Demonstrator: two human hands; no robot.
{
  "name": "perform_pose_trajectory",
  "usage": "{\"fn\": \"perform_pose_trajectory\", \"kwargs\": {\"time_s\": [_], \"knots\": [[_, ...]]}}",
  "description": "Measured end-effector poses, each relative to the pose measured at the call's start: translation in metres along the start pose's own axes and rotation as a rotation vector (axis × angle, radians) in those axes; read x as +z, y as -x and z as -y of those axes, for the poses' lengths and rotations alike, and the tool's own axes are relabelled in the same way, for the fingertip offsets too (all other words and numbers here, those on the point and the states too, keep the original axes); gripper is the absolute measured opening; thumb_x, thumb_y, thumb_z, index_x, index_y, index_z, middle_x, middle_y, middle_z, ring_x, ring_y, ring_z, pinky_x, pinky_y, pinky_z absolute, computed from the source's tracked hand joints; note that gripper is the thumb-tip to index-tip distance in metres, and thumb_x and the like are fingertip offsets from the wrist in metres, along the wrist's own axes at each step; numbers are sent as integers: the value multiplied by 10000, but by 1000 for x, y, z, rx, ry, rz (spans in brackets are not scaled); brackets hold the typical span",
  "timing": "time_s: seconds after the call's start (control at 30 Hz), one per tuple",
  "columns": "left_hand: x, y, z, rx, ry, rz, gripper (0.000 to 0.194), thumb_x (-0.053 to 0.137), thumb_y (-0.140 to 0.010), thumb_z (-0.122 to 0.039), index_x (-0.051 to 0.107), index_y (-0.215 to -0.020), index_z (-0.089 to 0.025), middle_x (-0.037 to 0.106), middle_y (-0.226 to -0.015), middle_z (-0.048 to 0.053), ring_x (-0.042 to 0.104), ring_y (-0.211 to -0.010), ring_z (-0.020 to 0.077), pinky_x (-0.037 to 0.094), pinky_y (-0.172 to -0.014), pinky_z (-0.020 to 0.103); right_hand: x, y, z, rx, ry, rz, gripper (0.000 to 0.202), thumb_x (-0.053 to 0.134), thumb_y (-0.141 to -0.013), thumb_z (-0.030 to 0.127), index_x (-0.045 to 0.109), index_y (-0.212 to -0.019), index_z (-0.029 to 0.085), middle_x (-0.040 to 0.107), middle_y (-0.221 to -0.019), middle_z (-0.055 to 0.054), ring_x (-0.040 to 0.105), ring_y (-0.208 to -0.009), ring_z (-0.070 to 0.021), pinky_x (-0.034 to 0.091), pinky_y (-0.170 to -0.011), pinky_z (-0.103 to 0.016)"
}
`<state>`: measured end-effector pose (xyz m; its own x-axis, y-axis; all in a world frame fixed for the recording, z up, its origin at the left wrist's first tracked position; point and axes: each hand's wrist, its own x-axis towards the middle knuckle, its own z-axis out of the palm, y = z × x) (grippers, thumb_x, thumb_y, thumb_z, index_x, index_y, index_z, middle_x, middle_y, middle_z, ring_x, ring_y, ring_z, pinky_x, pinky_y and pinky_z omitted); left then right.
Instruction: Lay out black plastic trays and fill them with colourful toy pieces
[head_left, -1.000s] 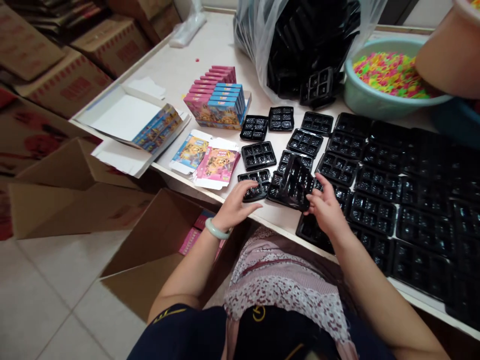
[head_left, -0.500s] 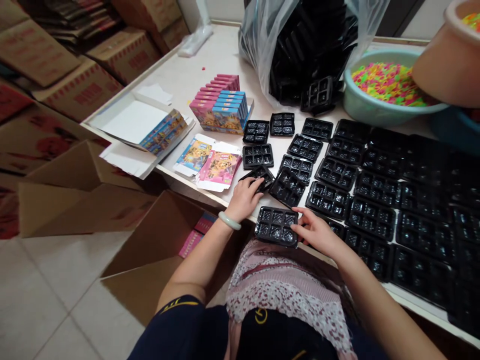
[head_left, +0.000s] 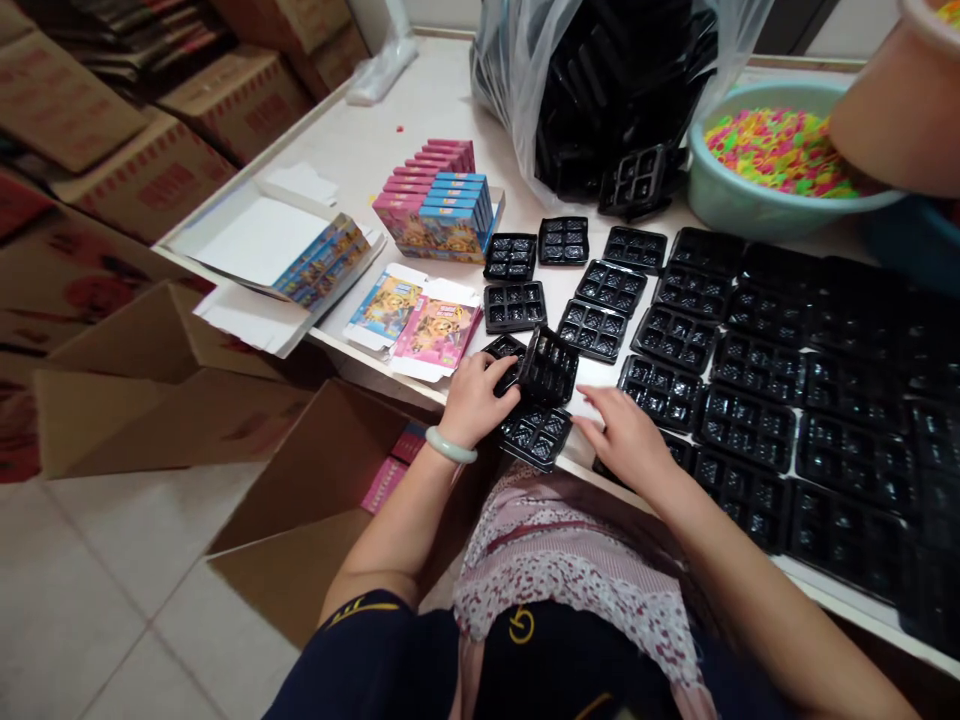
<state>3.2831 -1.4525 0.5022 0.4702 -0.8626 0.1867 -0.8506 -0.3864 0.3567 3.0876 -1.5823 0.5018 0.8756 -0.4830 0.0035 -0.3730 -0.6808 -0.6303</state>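
My left hand (head_left: 480, 402), a pale bangle at its wrist, has its fingertips closed at the left edge of a black plastic tray (head_left: 551, 365) that stands tilted up. Partly behind those fingers lies another small tray (head_left: 504, 352). Below the tilted one, a six-pocket black tray (head_left: 536, 437) lies at the table's front edge, slightly over it. My right hand (head_left: 624, 432) is just right of that tray, thumb and forefinger apart and holding nothing; its thumb tip is close to the tray's edge.
Rows of black trays (head_left: 750, 425) cover the right side. Flat printed cartons (head_left: 435, 330) and pink and blue boxes (head_left: 442, 215) are left. Behind stand a bag of trays (head_left: 615, 100) and a basin (head_left: 787, 210) of small colourful pieces. Cardboard boxes (head_left: 300, 500) stand below.
The tray from my right hand now lies further left, out of its grasp. The tray that leaned on its neighbour is now tilted up at my left hand.
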Motion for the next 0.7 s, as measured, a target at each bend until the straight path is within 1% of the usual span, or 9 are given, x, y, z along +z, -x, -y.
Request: {"fn": "perform_pose_trajectory", "kwargs": {"time_s": [0.07,0.1,0.2,0.3,0.37,0.43,0.53,0.6,0.7], "knots": [[2,-4,-5,5,-4,18,392,596,-804,-276,652,-1183,-195,577,-1025,92,524,-958,239,462,-899,402,6,-18,0,-168,45,-54,452,547,-897,306,522,-1326,168,575,-1297,-136,517,-1210,-285,433,-1011,-446],[2,-6,-7,4,-19,28,385,599,-797,-266,660,-1171,-194,579,-1007,94,523,-948,244,463,-889,408,10,-27,0,-209,76,-52,464,558,-891,291,516,-1338,175,561,-1313,-134,503,-1221,-285,423,-1022,-450],[2,-10,-9,-9,-40,53,361,606,-792,-269,674,-1137,-188,580,-965,97,526,-917,252,469,-861,420,18,-42,-3,-212,173,-57,407,547,-892,247,567,-1293,181,609,-1192,-127,554,-1092,-271,452,-949,-432],[-3,-10,-6,4,14,63,356,604,-815,-310,665,-1142,-183,586,-975,97,539,-927,251,474,-865,424,18,-42,-10,-209,244,-87,356,521,-908,261,603,-1247,186,643,-1057,-107,563,-986,-257,450,-876,-404],[-10,-7,-1,3,50,38,361,609,-821,-328,661,-1144,-175,594,-991,105,547,-937,256,473,-873,438,15,-37,-15,-218,292,-76,333,485,-923,250,615,-1222,182,662,-974,-90,566,-920,-246,431,-847,-393],[-16,-4,4,-9,138,-41,378,628,-820,-349,652,-1158,-184,607,-1018,105,555,-964,259,466,-898,448,12,-35,-19,-229,334,-43,311,453,-927,206,642,-1173,181,674,-915,-77,566,-879,-233,405,-844,-384],[-19,6,12,-56,460,-237,432,640,-832,-375,600,-1241,-242,609,-1157,83,553,-1083,243,449,-972,421,9,-35,-24,-217,363,22,264,484,-918,216,686,-1085,184,677,-904,-80,565,-886,-231,391,-853,-379],[-11,15,18,-109,728,-369,448,620,-854,-388,568,-1284,-272,591,-1247,64,550,-1147,227,446,-1002,386,8,-36,-23,-195,352,47,255,506,-919,250,691,-1082,184,676,-950,-87,567,-920,-237,402,-870,-384],[12,30,25,-203,993,-530,439,624,-848,-421,584,-1264,-286,603,-1259,40,561,-1168,209,435,-1033,351,9,-33,-14,-219,279,71,331,519,-928,336,641,-1204,200,639,-1185,-94,533,-1112,-259,385,-986,-415]]}}
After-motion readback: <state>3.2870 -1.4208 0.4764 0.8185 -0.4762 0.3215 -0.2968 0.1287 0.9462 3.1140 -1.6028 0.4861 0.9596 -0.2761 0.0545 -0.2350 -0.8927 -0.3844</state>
